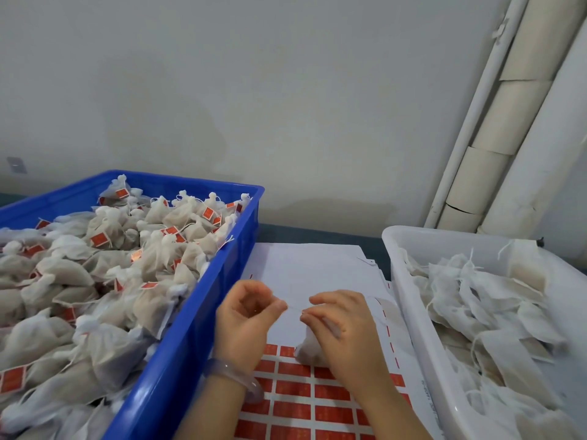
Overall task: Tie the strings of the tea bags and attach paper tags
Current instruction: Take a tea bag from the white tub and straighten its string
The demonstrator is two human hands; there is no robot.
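Tea bag (306, 350) sits on tag sheet (301, 395) under right hand (344, 325); string (294, 308) taut between both grips, left hand (251, 315) pinching one end, right pinching the other; step looks like knot-tying; next, likely: cinch knot snug, then peel a red tag.

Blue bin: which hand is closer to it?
Left. The left hand pinches the string just beside the blue bin; the right hand, holding the tea bag, is farther over, nearer the white bin.

Likely packing workshop: bins (190, 328) of tea bags (104, 265)
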